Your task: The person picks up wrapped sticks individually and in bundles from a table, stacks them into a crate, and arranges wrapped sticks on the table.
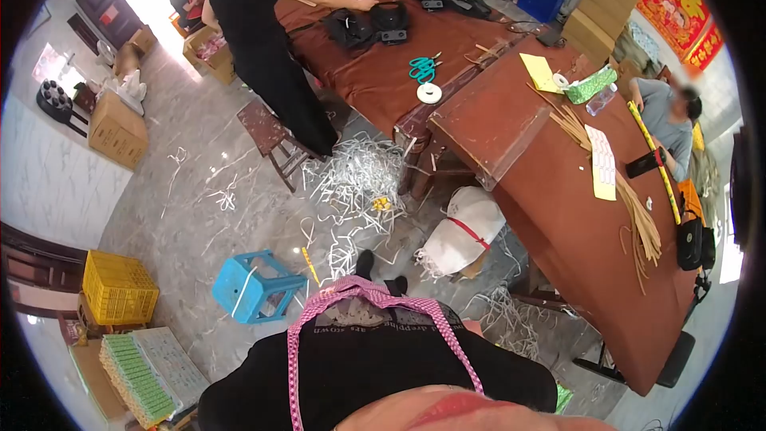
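Note:
Neither of my hands can be made out; my own black shirt point(359, 363) with a pink checked strap point(294, 367) fills the bottom of the head view. Ahead stands a table with a brown cover point(550, 215). On it lie teal-handled scissors point(423, 70), a white tape roll point(429, 93), a yellow sheet point(541, 73), a labelled sheet point(602, 164), thin tan strips point(638, 215) and a clear bottle point(601, 100). Black devices point(391, 36) rest at the far end, by another person's hand point(365, 4).
A blue stool point(254, 287) stands ahead on the left, and a wooden stool point(265, 129) beyond it. White strips point(359, 175) litter the floor near a tied white sack point(463, 231). A yellow crate point(120, 287) is far left. A seated person point(669, 112) is at the right.

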`<state>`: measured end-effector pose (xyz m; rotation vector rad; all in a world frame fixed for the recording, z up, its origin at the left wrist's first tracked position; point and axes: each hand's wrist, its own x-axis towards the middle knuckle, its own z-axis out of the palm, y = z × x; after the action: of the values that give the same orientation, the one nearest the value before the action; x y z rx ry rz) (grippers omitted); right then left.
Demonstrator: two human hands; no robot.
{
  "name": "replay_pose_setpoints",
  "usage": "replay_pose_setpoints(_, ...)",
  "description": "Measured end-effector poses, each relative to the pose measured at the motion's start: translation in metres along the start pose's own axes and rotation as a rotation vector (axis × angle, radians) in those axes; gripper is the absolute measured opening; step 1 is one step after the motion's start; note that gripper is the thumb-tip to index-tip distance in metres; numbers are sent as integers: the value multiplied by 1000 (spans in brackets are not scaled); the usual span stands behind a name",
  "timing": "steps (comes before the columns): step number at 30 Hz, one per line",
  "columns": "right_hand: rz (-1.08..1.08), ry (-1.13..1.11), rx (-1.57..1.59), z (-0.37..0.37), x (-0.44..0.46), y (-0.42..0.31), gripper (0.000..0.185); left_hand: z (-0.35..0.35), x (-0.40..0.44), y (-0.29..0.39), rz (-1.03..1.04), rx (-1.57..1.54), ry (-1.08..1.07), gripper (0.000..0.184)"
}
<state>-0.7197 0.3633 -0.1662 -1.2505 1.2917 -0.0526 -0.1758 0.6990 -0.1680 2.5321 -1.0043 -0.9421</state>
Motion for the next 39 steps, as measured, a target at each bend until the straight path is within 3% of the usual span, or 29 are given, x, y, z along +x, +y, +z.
replay_pose_setpoints(2, -155, -53, -506, 8, 13, 102, 20, -2, -12, -5, -123, -69, -38, 24)
replay_pose_setpoints(3, -155, -55, -503, 10, 4, 84, 20, -4, -13, -10, -179, -102, -57, 24)
replay_pose_setpoints(4, -273, -41, -699, 7, -5, 61, 21, -31, -23, 7, -176, -97, -57, 24)
replay_pose_setpoints(5, -390, -23, -894, 9, -10, 28, 23, -69, -26, 59, -315, -401, 22, 25)
replay_pose_setpoints(6, -386, -15, -886, 14, -6, 12, 23, -124, -40, 145, -450, -705, 100, 27)
replay_pose_setpoints(8, -533, -91, -1039, 25, 2, -14, 20, -113, -20, 118, -468, -756, 72, 30)
replay_pose_setpoints(9, -528, -83, -1034, 31, 11, -30, 20, -100, -8, 100, -495, -816, 50, 32)
replay_pose_setpoints(10, -355, -98, -699, 38, 20, -47, 19, -70, 12, 45, -251, -566, -4, 33)
replay_pose_setpoints(11, -181, -112, -363, 48, 29, -62, 18, -69, 23, 20, -249, -559, -9, 33)
replay_pose_setpoints(13, -395, 71, -187, 70, 46, -84, 18, -52, 30, -13, -177, -394, 40, 30)
replay_pose_setpoints(14, -386, 65, -178, 85, 57, -98, 18, -57, 42, -35, -144, -309, 64, 28)
replay_pose_setpoints(17, 133, 97, 199, 116, 102, -150, 20, -75, 79, -86, -34, -73, 122, 23)
replay_pose_setpoints(19, -505, 76, -394, 137, 126, -156, 23, -81, 79, -118, 33, 82, 124, 20)
replay_pose_setpoints(21, -370, 98, -295, 161, 136, -187, 27, -92, 80, -142, 113, 239, 118, 18)
replay_pose_setpoints(22, 38, 225, 90, 181, 122, -233, 31, -99, 93, -154, 155, 319, 105, 16)
replay_pose_setpoints(24, -37, 110, -152, 189, 132, -251, 22, -112, 109, -177, 239, 478, 60, 14)
replay_pose_setpoints(25, 56, 233, 111, 203, 124, -268, 23, -120, 87, -187, 284, 555, 36, 13)
replay_pose_setpoints(26, 19, 273, 110, 208, 127, -266, 25, -130, 103, -197, 355, 469, 31, 10)
replay_pose_setpoints(27, -26, 315, 108, 213, 127, -265, 27, -136, 123, -188, 164, 446, 104, 13)
replay_pose_setpoints(29, -43, 344, -22, 213, 121, -267, 27, -163, 168, -157, -566, -992, -33, 22)
replay_pose_setpoints(31, -79, 369, -156, 208, 116, -264, 27, -183, 204, -115, -564, -954, -69, 22)
replay_pose_setpoints(35, 297, 157, -214, 186, 129, -258, 23, -222, 269, 1, -462, -869, -106, 23)
replay_pose_setpoints(37, 296, 76, -284, 180, 146, -252, 23, -224, 297, 47, -385, -737, -151, 22)
replay_pose_setpoints(39, 80, 111, -275, 179, 171, -236, 24, -206, 336, 55, -280, -668, -193, 21)
